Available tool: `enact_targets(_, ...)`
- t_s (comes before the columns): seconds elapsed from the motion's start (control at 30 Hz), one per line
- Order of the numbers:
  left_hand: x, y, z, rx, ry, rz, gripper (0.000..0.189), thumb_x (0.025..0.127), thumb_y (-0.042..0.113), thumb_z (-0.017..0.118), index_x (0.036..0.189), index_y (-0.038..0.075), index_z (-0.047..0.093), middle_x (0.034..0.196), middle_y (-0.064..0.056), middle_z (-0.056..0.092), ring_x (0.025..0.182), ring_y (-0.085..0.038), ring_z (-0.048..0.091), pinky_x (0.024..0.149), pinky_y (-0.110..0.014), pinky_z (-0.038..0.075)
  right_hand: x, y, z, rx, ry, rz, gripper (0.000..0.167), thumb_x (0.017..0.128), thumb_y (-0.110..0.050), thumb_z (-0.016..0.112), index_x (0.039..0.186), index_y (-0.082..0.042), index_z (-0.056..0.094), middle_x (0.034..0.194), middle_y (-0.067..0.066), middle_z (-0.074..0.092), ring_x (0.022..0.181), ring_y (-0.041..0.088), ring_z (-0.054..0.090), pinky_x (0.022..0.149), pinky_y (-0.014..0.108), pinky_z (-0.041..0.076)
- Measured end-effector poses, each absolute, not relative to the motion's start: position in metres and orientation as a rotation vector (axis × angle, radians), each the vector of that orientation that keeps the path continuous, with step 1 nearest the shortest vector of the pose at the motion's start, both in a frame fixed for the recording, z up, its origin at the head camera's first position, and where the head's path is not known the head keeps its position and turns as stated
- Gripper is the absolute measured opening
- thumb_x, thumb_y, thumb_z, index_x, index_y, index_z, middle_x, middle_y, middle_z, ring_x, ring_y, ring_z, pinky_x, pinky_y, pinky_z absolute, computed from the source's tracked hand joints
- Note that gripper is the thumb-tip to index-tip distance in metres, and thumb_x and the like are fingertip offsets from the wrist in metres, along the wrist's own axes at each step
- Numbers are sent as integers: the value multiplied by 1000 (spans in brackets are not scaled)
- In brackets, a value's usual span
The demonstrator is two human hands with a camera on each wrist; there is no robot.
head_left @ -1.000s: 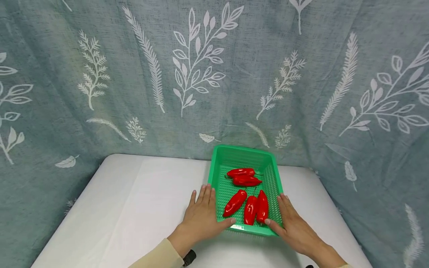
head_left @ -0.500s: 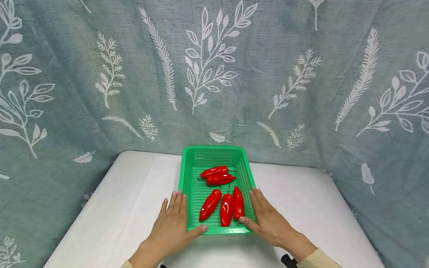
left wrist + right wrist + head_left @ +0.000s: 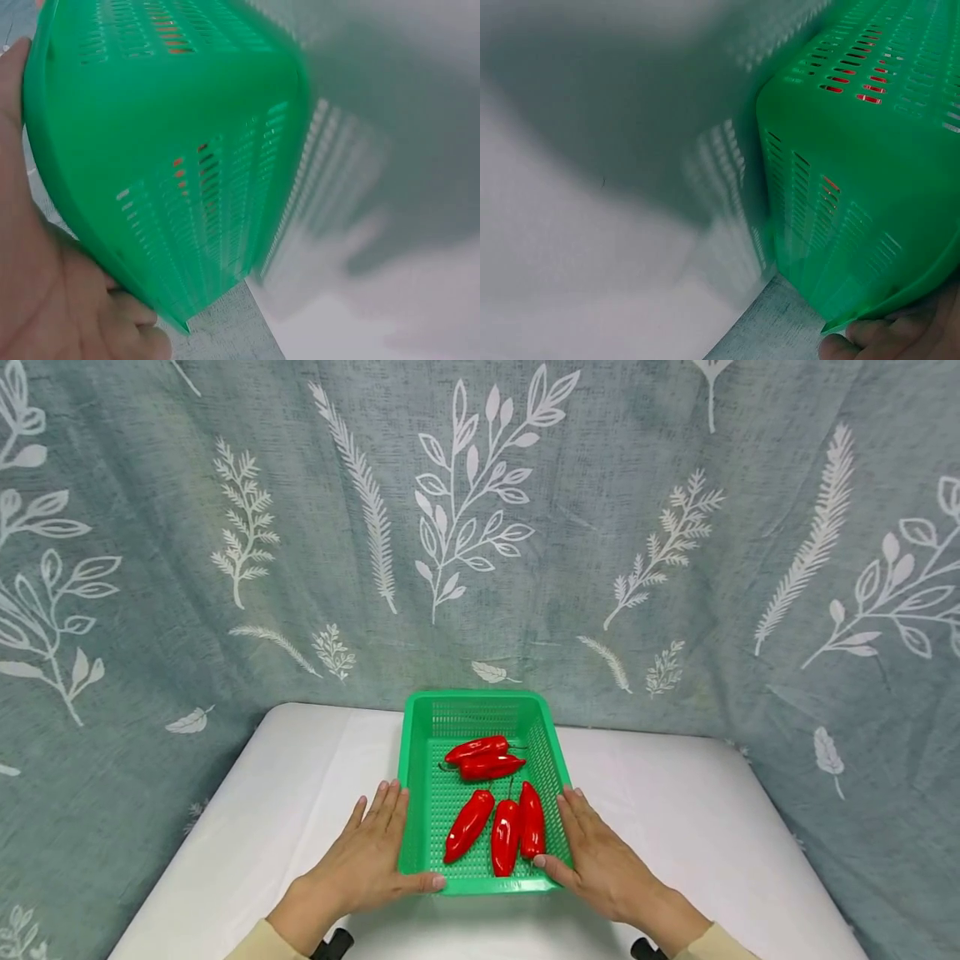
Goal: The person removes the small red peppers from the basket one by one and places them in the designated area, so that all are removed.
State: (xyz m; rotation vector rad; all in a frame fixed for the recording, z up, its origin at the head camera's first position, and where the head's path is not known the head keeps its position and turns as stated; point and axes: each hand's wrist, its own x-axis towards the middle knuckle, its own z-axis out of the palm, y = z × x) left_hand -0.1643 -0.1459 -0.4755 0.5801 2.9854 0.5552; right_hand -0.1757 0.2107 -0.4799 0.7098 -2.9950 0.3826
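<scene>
A green plastic basket (image 3: pixel 480 695) with slotted walls stands on the white-covered table. Inside lie several glossy red peppers: two crosswise at the back, such as the red pepper (image 3: pixel 491 767), and others lengthwise toward the front, such as the red pepper (image 3: pixel 468 827). My left hand (image 3: pixel 356 860) lies along the basket's left side, fingers straight and thumb at the front rim. On the other side my right hand (image 3: pixel 611 864) rests with extended fingers against the right rim, its thumb over the front right corner. Both wrist views show the basket's outer wall (image 3: pixel 150 97) beside the hands.
A white cloth (image 3: pixel 675 793) covers the table, whose back edge meets a grey-green curtain (image 3: pixel 300 527) with white leaf prints. Table surface extends to the left and right of the basket. Dark wrist straps (image 3: pixel 333 943) show below the sleeves.
The basket has shifted left and turned squarer to the table, both hands going along with it. In the last half second, the left hand has moved slightly left, its thumb sliding outward along the front rim.
</scene>
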Motion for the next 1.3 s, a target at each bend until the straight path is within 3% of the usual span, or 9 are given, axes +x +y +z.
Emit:
enact_targets(0.2,-165,-145,-477,562,2990,545,133,81,89,61,165,-7,21,175,-25,13,164,-41,6,131,-63,12,-169,205,-478,732,-2970,342,97,104,-66,50,157,14,36,169,29,29,158,46,26,123,54,37)
enact_targets(0.6,-178,-158,-466,648,2960,540,138,76,89,67,163,-9,25,173,-26,20,163,-43,13,129,-66,17,-165,196,-469,722,-2999,309,103,101,-73,47,156,13,37,168,29,32,157,46,30,123,54,38)
enact_targets(0.9,-176,-158,-475,673,2917,589,142,72,94,63,162,-10,27,173,-26,20,162,-45,15,128,-67,19,-161,198,-457,752,-3060,268,97,97,-68,60,154,9,45,161,27,45,150,46,43,117,68,39)
enact_targets(1.1,-178,-160,-474,700,2912,599,142,72,95,62,163,-8,26,174,-24,17,163,-43,12,129,-65,18,-183,206,-428,823,-2987,149,83,96,-54,72,151,5,51,150,24,57,137,42,57,112,60,49)
enact_targets(1.3,-178,-160,-474,712,2934,556,144,71,97,60,163,-8,27,174,-25,17,163,-41,13,130,-62,19,-228,197,-402,894,-2861,2,75,94,-40,80,150,2,54,149,25,57,134,44,58,111,59,49)
